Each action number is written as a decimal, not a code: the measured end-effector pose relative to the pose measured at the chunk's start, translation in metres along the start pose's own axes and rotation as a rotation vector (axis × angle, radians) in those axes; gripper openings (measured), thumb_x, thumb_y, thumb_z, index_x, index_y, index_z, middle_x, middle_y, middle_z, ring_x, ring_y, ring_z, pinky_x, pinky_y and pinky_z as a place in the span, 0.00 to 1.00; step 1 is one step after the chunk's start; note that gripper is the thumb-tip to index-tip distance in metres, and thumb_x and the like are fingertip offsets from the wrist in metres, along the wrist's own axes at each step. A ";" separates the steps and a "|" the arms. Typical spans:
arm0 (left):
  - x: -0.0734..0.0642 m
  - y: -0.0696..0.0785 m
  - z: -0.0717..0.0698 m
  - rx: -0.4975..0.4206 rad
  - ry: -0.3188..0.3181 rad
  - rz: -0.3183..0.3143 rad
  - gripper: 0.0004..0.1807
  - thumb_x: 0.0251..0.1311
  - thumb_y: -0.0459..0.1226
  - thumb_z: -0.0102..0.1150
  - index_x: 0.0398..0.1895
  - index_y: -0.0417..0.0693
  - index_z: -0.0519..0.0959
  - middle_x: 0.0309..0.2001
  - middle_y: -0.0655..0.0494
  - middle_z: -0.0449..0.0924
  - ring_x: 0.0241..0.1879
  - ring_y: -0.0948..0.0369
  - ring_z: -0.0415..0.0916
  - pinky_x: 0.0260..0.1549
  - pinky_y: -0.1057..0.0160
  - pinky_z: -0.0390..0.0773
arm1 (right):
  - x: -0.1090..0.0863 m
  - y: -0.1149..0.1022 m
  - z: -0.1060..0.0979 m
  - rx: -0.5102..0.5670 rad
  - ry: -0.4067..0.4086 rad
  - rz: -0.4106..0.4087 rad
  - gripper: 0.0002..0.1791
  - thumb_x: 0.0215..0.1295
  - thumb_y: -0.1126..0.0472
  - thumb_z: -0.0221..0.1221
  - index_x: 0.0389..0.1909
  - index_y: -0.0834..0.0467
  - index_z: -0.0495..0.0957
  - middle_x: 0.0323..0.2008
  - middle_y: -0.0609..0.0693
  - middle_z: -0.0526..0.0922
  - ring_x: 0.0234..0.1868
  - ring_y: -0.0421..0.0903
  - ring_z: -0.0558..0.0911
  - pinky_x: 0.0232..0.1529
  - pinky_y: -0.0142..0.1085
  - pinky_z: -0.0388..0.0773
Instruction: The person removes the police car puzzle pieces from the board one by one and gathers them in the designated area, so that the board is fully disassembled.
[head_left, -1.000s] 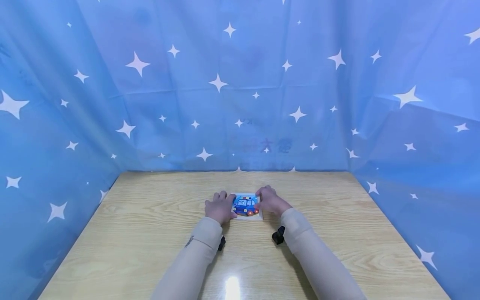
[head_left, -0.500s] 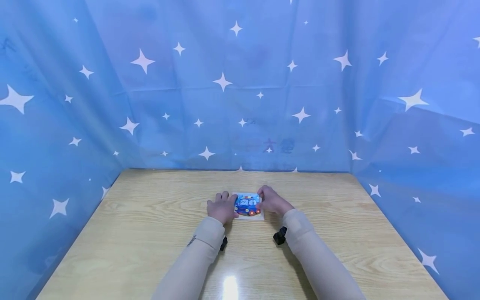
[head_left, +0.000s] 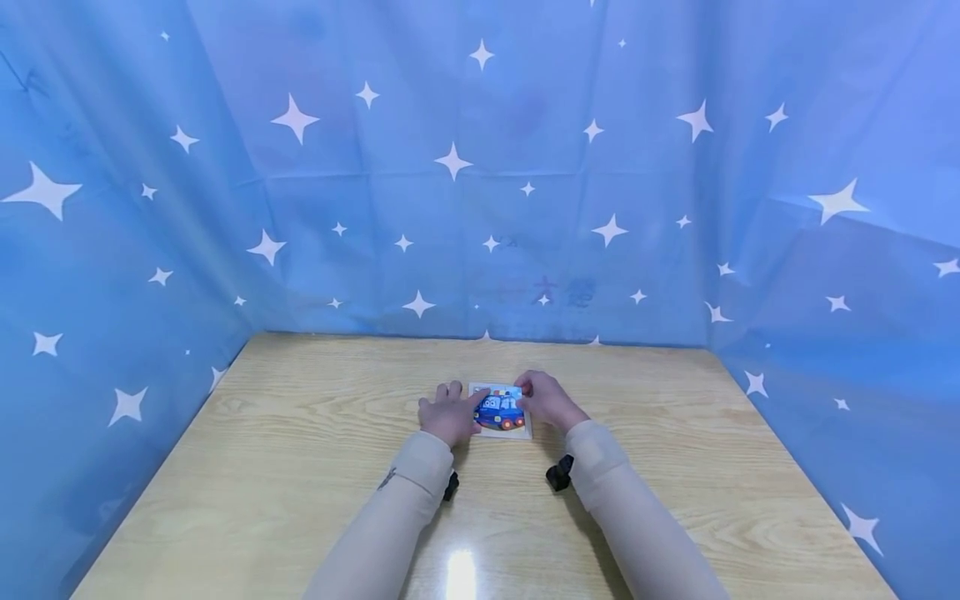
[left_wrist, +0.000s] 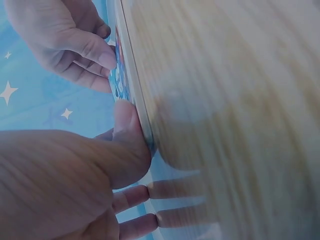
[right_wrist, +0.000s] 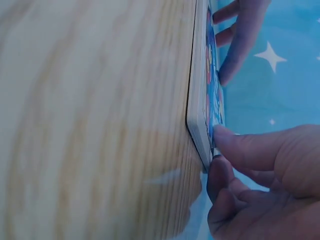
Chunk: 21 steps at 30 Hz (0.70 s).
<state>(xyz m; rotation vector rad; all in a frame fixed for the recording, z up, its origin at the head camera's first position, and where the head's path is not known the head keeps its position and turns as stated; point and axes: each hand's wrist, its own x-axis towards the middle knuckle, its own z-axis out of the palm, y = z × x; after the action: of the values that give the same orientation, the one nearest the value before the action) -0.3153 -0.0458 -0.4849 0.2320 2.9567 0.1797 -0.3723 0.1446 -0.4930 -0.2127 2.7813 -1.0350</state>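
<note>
A small flat jigsaw puzzle (head_left: 498, 414) with a blue cartoon police car and a pale border lies on the wooden table. My left hand (head_left: 447, 417) rests at its left side, with the forefinger reaching over the upper part of the picture. In the left wrist view the left thumb (left_wrist: 125, 120) presses on the puzzle's edge, while other fingers touch the tabletop. My right hand (head_left: 553, 406) pinches at the upper right corner. Seen from the right wrist, its thumb (right_wrist: 224, 137) lies on the picture face and the forefinger curls below; what sits between them is mostly hidden.
The wood-grain table (head_left: 315, 433) reaches back to a blue curtain (head_left: 360, 200) with white stars, which also hangs along both sides. A black wrist camera (head_left: 559, 472) sits under the right sleeve, another (head_left: 451, 486) beside the left one.
The head view has shifted slightly. My left forefinger now stretches further over the top of the picture. The right fingers stay at the right edge and have drawn tighter near the upper corner.
</note>
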 end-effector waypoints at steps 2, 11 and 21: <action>0.000 0.001 -0.001 0.009 -0.004 0.005 0.35 0.70 0.54 0.58 0.78 0.78 0.60 0.69 0.49 0.62 0.63 0.48 0.61 0.53 0.39 0.69 | 0.001 0.001 -0.001 0.003 -0.001 -0.007 0.11 0.68 0.71 0.63 0.50 0.62 0.80 0.43 0.54 0.79 0.45 0.50 0.77 0.51 0.45 0.76; -0.002 0.002 -0.002 0.012 -0.005 0.001 0.34 0.70 0.54 0.57 0.78 0.78 0.60 0.72 0.49 0.60 0.66 0.47 0.60 0.55 0.38 0.68 | 0.000 0.005 -0.006 0.019 0.007 -0.061 0.11 0.67 0.71 0.63 0.49 0.62 0.83 0.41 0.53 0.80 0.42 0.49 0.77 0.45 0.44 0.76; -0.001 0.003 0.000 0.020 -0.009 -0.004 0.35 0.70 0.54 0.57 0.78 0.77 0.60 0.72 0.48 0.61 0.66 0.48 0.60 0.55 0.40 0.68 | 0.002 0.009 -0.005 -0.181 -0.008 -0.206 0.11 0.69 0.69 0.63 0.50 0.64 0.85 0.45 0.55 0.81 0.46 0.50 0.81 0.50 0.46 0.80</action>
<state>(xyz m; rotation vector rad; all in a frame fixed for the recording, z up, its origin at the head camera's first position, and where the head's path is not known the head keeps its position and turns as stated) -0.3135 -0.0430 -0.4842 0.2290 2.9513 0.1485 -0.3758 0.1539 -0.4955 -0.5354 2.8926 -0.8180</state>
